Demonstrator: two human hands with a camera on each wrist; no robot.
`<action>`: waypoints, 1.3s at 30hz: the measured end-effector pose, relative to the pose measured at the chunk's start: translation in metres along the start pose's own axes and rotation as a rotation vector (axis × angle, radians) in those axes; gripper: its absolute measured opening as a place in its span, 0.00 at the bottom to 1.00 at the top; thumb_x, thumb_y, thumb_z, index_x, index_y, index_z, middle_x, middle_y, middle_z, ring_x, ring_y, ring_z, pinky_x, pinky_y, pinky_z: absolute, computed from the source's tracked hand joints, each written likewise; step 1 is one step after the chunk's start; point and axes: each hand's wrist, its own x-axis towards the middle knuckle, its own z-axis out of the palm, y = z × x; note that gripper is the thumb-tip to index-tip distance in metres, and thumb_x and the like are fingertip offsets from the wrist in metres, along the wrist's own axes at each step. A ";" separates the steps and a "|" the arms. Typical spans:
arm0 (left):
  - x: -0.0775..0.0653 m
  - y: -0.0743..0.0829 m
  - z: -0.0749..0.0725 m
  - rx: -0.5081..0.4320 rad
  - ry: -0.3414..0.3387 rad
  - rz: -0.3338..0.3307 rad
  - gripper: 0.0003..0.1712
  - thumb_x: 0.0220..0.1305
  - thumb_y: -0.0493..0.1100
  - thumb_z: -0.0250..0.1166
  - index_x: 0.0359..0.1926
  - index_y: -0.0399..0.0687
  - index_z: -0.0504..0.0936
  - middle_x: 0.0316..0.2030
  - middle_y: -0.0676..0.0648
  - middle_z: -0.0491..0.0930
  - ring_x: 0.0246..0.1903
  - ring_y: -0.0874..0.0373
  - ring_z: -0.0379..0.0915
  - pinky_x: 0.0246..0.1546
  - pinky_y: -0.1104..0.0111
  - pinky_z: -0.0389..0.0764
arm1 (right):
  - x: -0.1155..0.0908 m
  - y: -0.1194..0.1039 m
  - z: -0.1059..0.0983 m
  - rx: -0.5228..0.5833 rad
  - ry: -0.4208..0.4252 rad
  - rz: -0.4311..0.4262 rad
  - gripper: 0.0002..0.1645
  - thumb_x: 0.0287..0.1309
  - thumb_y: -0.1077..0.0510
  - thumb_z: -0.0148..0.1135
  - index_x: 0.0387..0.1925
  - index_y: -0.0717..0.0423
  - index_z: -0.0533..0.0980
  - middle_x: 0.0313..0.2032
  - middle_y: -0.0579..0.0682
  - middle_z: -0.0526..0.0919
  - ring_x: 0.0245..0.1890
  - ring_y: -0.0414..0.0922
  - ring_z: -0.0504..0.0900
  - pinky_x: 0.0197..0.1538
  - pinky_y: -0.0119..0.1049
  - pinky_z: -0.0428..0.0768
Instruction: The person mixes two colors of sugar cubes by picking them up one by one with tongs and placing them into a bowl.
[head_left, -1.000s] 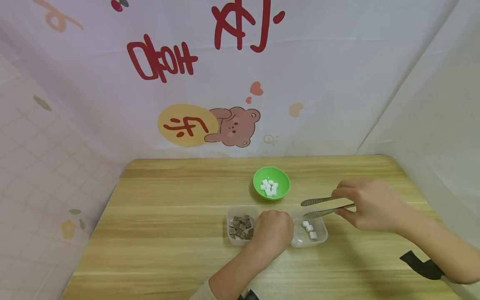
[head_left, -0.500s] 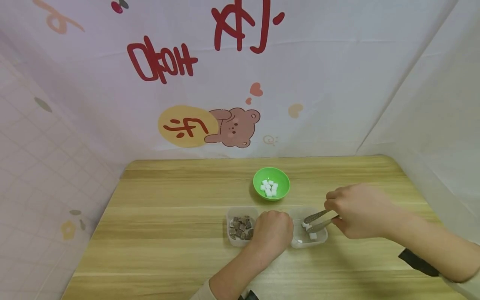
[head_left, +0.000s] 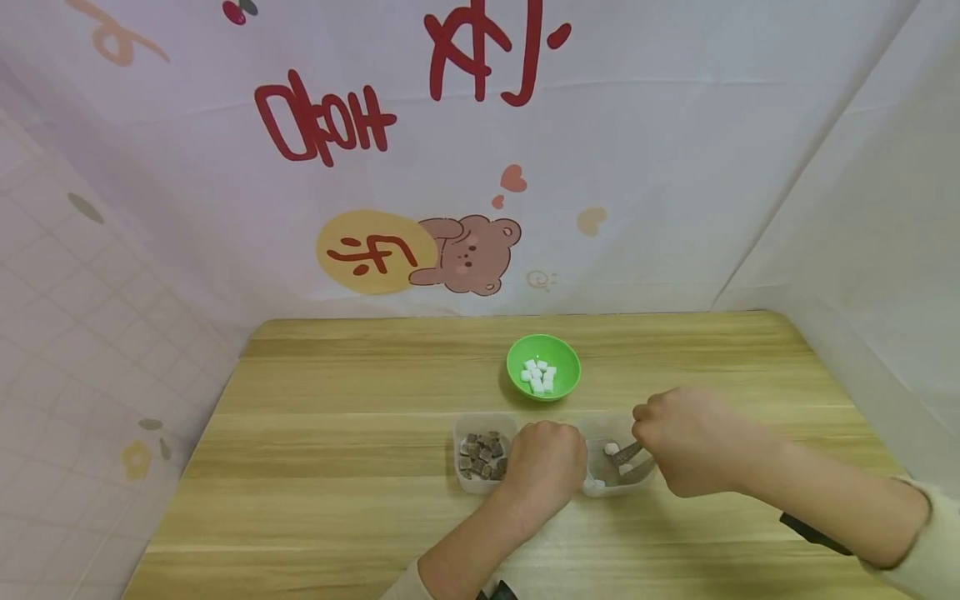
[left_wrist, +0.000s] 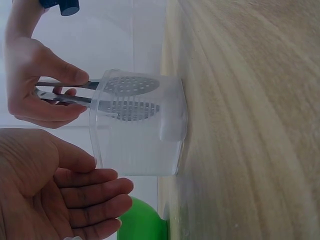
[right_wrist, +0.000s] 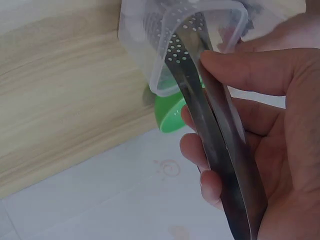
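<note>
My right hand (head_left: 701, 442) grips a pair of metal tongs (right_wrist: 215, 135) with perforated tips. The tips are down inside a clear plastic container (head_left: 600, 487) holding a few small white cubes (head_left: 612, 448). Whether a cube sits between the tips is hard to tell. Thumb and index finger of my left hand (left_wrist: 65, 185) pinch the near rim corner of this container. In the head view, my left hand partly covers a second clear container (head_left: 459, 475) with several small brown cubes (head_left: 480, 454). Behind both stands a green bowl (head_left: 567, 379) with several white cubes (head_left: 536, 375).
The containers and bowl stand on a wood-grain table (head_left: 337, 467). A white printed cloth (head_left: 645, 167) hangs along its back edge, with more cloth at both sides.
My right hand has moved left and down with the tongs, from above the right container to inside it. The tongs' tips have drawn closer together. My left hand stays in place.
</note>
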 end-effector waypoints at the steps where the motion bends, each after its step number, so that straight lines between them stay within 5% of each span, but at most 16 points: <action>1: 0.000 0.000 0.000 0.006 -0.002 0.000 0.27 0.63 0.38 0.67 0.10 0.54 0.68 0.10 0.56 0.67 0.11 0.62 0.64 0.12 0.69 0.63 | 0.001 -0.001 0.001 -0.011 -0.003 -0.003 0.20 0.27 0.69 0.59 0.13 0.44 0.59 0.17 0.39 0.56 0.19 0.38 0.50 0.22 0.32 0.52; 23: 0.001 0.003 -0.006 -0.024 -0.038 -0.036 0.25 0.63 0.38 0.66 0.11 0.53 0.70 0.11 0.55 0.68 0.12 0.59 0.66 0.13 0.68 0.66 | 0.004 -0.008 0.011 -0.160 -0.003 -0.057 0.22 0.26 0.68 0.63 0.12 0.46 0.59 0.16 0.42 0.57 0.18 0.39 0.52 0.23 0.33 0.53; 32: 0.001 0.001 -0.005 -0.023 -0.013 -0.025 0.25 0.65 0.39 0.66 0.10 0.52 0.72 0.11 0.54 0.71 0.13 0.60 0.69 0.15 0.68 0.66 | -0.007 0.003 0.011 -0.001 0.057 0.002 0.21 0.37 0.65 0.73 0.16 0.47 0.67 0.19 0.39 0.60 0.18 0.36 0.57 0.22 0.31 0.63; 39: 0.000 0.000 -0.006 -0.017 -0.020 -0.020 0.25 0.65 0.39 0.66 0.11 0.52 0.72 0.11 0.55 0.71 0.13 0.60 0.68 0.14 0.69 0.66 | -0.023 0.012 0.010 0.166 0.229 0.088 0.17 0.36 0.62 0.80 0.23 0.46 0.77 0.24 0.34 0.72 0.21 0.28 0.62 0.22 0.28 0.66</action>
